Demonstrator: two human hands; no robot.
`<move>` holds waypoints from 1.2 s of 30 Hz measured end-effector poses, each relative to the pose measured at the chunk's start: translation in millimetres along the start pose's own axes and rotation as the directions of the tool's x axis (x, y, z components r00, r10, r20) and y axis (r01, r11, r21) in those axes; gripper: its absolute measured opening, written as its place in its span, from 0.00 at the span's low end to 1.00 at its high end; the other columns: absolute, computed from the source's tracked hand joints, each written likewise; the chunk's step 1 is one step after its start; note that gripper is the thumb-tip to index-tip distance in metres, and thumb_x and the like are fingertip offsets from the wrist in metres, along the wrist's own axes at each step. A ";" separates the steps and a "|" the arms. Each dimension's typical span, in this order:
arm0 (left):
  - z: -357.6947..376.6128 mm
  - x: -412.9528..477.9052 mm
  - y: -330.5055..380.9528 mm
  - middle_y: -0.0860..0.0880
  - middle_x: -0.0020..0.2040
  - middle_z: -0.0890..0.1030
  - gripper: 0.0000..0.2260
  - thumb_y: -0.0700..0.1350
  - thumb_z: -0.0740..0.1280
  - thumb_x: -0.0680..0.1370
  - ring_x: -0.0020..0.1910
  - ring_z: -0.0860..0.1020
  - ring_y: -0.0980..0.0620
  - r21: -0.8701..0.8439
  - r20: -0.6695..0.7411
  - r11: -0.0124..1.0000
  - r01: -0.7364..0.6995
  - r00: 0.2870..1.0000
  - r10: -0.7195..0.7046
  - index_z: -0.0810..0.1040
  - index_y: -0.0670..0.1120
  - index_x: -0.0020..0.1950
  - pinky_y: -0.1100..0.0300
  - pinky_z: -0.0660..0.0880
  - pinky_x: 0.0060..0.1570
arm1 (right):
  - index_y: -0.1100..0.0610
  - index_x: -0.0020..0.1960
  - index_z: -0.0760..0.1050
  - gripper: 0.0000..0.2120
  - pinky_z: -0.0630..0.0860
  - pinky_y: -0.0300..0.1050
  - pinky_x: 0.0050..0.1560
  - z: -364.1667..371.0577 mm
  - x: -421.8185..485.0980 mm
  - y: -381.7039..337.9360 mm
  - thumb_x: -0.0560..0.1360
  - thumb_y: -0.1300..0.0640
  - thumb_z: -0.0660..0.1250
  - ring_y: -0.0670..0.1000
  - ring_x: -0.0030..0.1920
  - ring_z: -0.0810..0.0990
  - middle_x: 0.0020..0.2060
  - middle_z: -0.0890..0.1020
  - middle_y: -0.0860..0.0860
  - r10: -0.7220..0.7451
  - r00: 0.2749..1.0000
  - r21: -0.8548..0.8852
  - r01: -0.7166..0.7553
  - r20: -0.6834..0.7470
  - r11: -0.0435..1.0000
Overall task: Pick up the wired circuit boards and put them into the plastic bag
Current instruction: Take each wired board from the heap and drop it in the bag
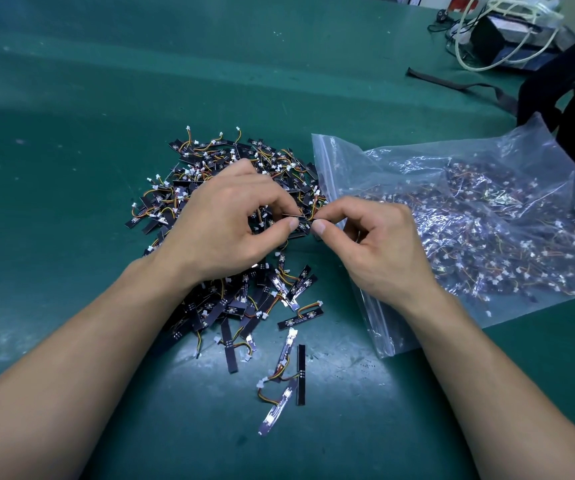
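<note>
Two bare forearms reach in from the bottom edge, the left forearm (71,375) and the right forearm (504,393), over a green table (71,133). Between them, closest in, a few stray boards (300,374) lie apart from the rest: dark strips with short coloured wires and white plugs.

Further in on the left, the pile of wired circuit boards (209,161) spreads loosely on the table, tangled and overlapping. The left hand (230,220) hovers over it, fingers curled, thumb and forefinger pinching one end of the held board (301,221). The right hand (379,247) pinches the other end of that strip in the same way, its remaining fingers folded in. The strip sits above the pile's right edge, just beside the bag's mouth. Whether more than one strip is in the pinch cannot be told.

To the right lies the plastic bag (486,168), clear and crumpled, with its zip-seal edge turned towards the pile. Through the film many boards show, heaped across most of its width. The right wrist lies over the bag's near corner.

At the far right corner stand a black box (500,39) looped with white cables (469,60), a dark strap (452,83) flat on the table, and a black pack (573,81) at the edge.
</note>
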State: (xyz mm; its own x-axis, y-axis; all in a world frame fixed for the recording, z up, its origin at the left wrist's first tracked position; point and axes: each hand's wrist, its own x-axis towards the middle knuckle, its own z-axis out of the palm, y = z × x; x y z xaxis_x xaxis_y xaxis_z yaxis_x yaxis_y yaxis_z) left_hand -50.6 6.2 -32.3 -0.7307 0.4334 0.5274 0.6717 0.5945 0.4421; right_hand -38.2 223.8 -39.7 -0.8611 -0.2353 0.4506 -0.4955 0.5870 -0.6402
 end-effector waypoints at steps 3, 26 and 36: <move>-1.9 0.1 -0.6 0.57 0.39 0.80 0.04 0.46 0.71 0.77 0.42 0.72 0.49 -0.005 -0.013 1.000 0.007 1.000 -0.007 0.84 0.46 0.44 0.51 0.73 0.44 | 0.52 0.43 0.84 0.03 0.67 0.37 0.31 -0.7 0.2 -0.3 0.75 0.56 0.74 0.48 0.26 0.72 0.27 0.77 0.43 0.004 1.000 0.001 -0.004 -0.001 1.000; -3.7 3.1 -4.9 0.57 0.35 0.80 0.09 0.53 0.70 0.76 0.40 0.72 0.53 0.084 -0.004 0.986 0.145 0.989 -0.145 0.84 0.49 0.42 0.50 0.75 0.40 | 0.48 0.47 0.80 0.11 0.80 0.43 0.42 -13.9 9.9 12.0 0.70 0.63 0.70 0.44 0.30 0.78 0.35 0.83 0.43 0.289 0.929 0.007 -0.295 -0.230 0.955; 10.3 36.9 9.9 0.59 0.33 0.80 0.10 0.58 0.72 0.76 0.34 0.76 0.61 0.172 0.024 0.916 0.363 0.928 -0.372 0.82 0.53 0.39 0.59 0.70 0.39 | 0.53 0.49 0.81 0.10 0.78 0.38 0.38 -19.2 11.1 5.7 0.71 0.62 0.69 0.45 0.31 0.78 0.37 0.82 0.45 0.257 0.879 0.118 -0.228 -0.402 0.966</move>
State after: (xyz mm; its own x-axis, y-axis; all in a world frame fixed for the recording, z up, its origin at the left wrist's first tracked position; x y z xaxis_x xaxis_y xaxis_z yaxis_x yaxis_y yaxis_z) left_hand -72.1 35.1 -15.9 -0.9310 0.1969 0.3074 0.3287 0.8185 0.4713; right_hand -48.5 239.3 -26.4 -0.8384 0.2550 0.4818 -0.2960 0.5292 -0.7952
